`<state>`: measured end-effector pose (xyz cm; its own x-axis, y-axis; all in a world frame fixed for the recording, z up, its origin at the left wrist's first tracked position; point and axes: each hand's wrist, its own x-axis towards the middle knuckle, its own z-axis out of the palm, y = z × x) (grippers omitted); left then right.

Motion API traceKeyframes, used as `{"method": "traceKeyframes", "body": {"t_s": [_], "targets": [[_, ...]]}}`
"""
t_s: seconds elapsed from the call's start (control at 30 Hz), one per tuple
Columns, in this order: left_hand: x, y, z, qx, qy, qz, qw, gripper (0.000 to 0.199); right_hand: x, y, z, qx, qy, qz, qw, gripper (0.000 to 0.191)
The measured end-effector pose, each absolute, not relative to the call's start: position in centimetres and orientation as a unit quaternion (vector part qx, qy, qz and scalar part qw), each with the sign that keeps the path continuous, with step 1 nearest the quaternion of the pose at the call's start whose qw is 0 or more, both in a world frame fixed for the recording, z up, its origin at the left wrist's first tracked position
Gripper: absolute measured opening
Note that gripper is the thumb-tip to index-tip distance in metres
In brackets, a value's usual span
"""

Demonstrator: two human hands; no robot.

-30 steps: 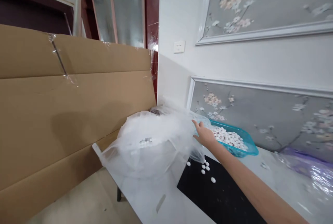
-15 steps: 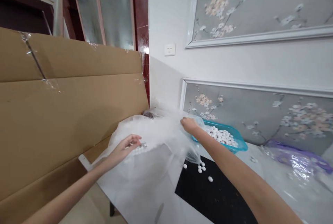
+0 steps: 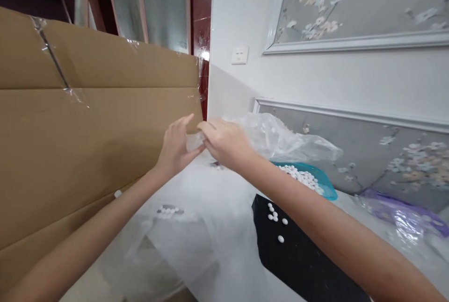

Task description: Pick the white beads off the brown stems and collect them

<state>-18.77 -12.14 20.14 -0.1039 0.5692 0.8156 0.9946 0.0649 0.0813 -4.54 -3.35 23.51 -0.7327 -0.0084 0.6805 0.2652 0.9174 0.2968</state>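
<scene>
One plastic bag (image 3: 210, 204), bunched between hands: right hand (image 3: 226, 143) clutching it, left hand (image 3: 174, 147) curved wide (loose end (image 3: 284, 139) flares rightward lol).

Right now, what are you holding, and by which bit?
The right grip holds the translucent plastic bag by its bunched upper part; whether the left grip holds it too, I can't tell.

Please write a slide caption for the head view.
Right hand grips gathered translucent plastic, left hand against it; teal basket of white pieces to the right.
</scene>
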Motion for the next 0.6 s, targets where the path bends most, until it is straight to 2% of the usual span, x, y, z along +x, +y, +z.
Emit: {"method": "traceKeyframes", "body": {"t_s": [0.07,0.1,0.23,0.3,0.43,0.6], "targets": [[-20.1,-11.3,18.9,-0.626,-0.690,-0.286,0.224,0.038,-3.6,-4.5,22.0,-0.037,-0.909,-0.229,0.346,0.029],[-20.5,-11.2,18.1,-0.637,-0.700,-0.261,0.188,0.032,-3.0,-4.8,21.0,-0.034,-0.909,-0.246,0.336,0.030],[-21.1,-11.9,14.5,-0.678,-0.698,-0.202,0.110,0.028,-0.8,-3.8,16.5,-0.064,-0.931,-0.270,0.238,0.024],[-20.9,-12.2,13.0,-0.694,-0.688,-0.197,0.082,0.030,-0.1,-2.8,15.1,-0.091,-0.939,-0.258,0.210,0.020],[-20.1,-11.8,10.9,-0.704,-0.658,-0.261,0.051,0.051,0.7,-1.3,14.4,-0.147,-0.936,-0.230,0.224,0.020],[-19.1,-9.8,8.9,-0.704,-0.637,-0.311,0.039,0.043,3.0,-1.2,14.0,-0.160,-0.934,-0.202,0.248,0.027]]}}
